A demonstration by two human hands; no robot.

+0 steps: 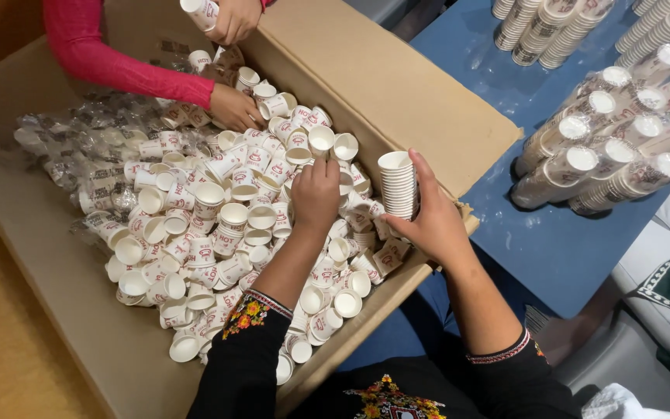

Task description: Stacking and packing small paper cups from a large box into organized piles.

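At nine o'clock, crumpled plastic wrap [79, 167] hides the cups beneath it. Your left hand [316, 194] is curled knuckles-up on the loose paper cups [219, 225] in the cardboard box [397, 93]; whether its fingers grip one is hidden. At three o'clock, your right hand [432, 225] clasps a stack of cups [398, 185] upright above the box's edge.

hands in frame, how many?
4: wearer's left hand down among the loose cups, right hand holding a cup stack; co-worker's two at box top.
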